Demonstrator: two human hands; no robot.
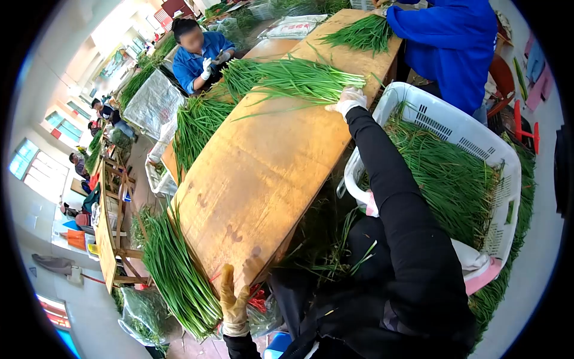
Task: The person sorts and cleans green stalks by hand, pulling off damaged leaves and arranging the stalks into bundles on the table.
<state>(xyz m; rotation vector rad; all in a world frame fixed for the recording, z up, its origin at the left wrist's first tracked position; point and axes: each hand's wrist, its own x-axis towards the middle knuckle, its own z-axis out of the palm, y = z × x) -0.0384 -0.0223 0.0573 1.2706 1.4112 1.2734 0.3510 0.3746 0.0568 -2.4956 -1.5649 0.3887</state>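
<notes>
My right hand (350, 100), in a pale glove, is closed round the white stem ends of a bunch of green stalks (299, 79) lying across the far part of the wooden table (257, 161). At the table's near left corner is my left hand (235, 302), in a yellowish glove, with its fingers raised and apart and nothing between them. Just left of it, another large bundle of green stalks (179, 269) lies along the table's edge. Some red ties (258, 299) show beside my left hand, below the table corner.
A white basket (508, 179) full of green stalks stands at my right. Across the table sits a person in blue (200, 57) with white gloves. Another person in a blue top (445, 45) works at the far right with a bunch (365, 33). More people and tables are at the left.
</notes>
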